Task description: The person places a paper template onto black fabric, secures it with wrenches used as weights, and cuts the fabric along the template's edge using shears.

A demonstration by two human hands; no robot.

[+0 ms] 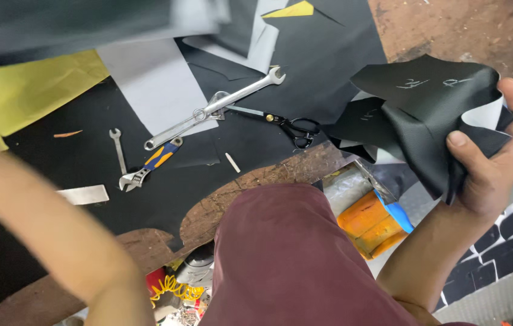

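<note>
R hand (490, 158) clamped on bunch of black cut pieces (425, 121), held off table edge, R of scissors (286, 124) & wrenches (208, 111); L hand blurred at frame edge, grip can't tell.

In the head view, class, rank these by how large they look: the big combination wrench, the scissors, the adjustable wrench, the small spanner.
1. Big combination wrench
2. Scissors
3. Adjustable wrench
4. Small spanner
All lie on the same table, so nearness hardly skews this.
</note>
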